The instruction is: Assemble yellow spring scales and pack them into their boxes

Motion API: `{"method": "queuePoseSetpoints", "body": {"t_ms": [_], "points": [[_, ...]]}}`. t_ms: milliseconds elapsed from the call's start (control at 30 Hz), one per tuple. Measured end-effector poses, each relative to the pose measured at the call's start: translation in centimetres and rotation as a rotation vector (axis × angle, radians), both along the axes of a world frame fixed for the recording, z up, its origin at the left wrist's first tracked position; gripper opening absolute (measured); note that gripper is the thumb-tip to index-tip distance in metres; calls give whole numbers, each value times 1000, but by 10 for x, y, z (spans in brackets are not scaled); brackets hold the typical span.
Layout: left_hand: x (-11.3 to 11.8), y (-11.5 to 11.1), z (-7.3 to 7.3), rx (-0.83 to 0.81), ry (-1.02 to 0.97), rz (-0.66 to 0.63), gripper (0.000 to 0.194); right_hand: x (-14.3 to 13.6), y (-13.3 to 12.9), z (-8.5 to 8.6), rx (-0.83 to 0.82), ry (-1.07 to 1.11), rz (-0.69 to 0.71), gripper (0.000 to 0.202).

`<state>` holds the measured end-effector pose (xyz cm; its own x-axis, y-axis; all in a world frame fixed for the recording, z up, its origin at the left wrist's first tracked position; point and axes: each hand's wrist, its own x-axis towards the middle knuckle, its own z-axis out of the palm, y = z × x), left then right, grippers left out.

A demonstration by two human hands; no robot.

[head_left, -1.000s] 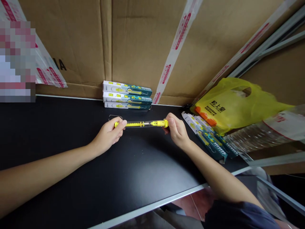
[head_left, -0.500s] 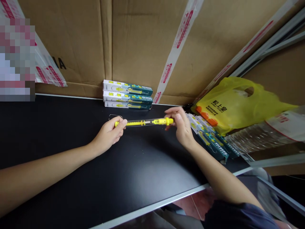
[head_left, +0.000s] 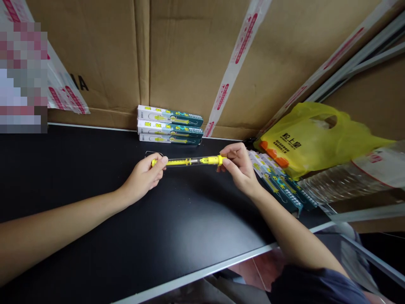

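A spring scale [head_left: 186, 161] with a clear tube and yellow inner parts lies level between my hands, above the black tabletop [head_left: 152, 236]. My left hand [head_left: 146, 172] is closed on its left end, thumb on top; a thin wire hook sticks out beyond the fingers there. At the other end, my right hand [head_left: 238, 166] pinches the yellow cap between thumb and fingers. Part of that cap is hidden by the fingertips.
Several printed spring-scale boxes [head_left: 170, 124] are stacked against the large cardboard carton [head_left: 190, 63]. More such boxes [head_left: 278, 181] lie to the right, beside a yellow plastic bag [head_left: 316, 135] and a clear ribbed plastic container [head_left: 341, 179]. A metal edge [head_left: 202, 272] borders the table's front.
My right fingers have closed around the yellow cap, where they were looser before. The cap end now sits slightly further left. My left hand keeps its hold almost unmoved.
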<state>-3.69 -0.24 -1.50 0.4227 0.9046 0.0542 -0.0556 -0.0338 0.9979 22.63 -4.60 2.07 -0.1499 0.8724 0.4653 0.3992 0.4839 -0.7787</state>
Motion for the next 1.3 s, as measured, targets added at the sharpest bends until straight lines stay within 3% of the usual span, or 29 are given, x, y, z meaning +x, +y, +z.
{"method": "queuePoseSetpoints", "body": {"t_ms": [367, 733, 1067, 1300], "points": [[0, 1, -2, -2, -17, -23, 35, -1, 0, -3, -53, 13, 8, 22], [-1, -1, -3, 39, -2, -38, 34, -5, 1, -2, -149, -20, -51, 35], [1, 0, -1, 14, 0, 11, 34, -4, 1, 3, -93, 77, 36, 24], [-2, 1, 5, 55, 130, 29, 39, -1, 2, 5, -52, 41, 60, 23]]}}
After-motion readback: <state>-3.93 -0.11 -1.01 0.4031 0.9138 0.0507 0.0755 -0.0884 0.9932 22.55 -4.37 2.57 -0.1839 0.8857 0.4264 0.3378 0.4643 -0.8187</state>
